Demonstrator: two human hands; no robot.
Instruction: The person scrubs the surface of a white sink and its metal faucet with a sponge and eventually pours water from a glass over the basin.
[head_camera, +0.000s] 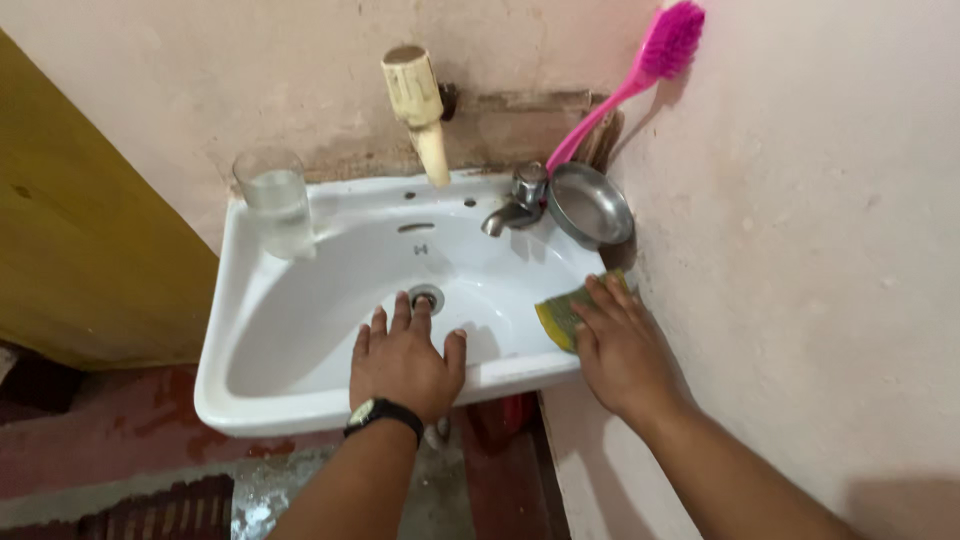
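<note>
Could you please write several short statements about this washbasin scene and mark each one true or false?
1. The right hand presses a yellow-green sponge on the rim of the washbasin. True.
2. The left hand grips the tap. False: it lies flat inside the basin, fingertips by the drain.
3. The glass on the basin's left corner is empty. False: it holds clear liquid.
4. A pink brush leans against the wall behind a steel bowl. True.
5. A watch sits on the left wrist. True.
</note>
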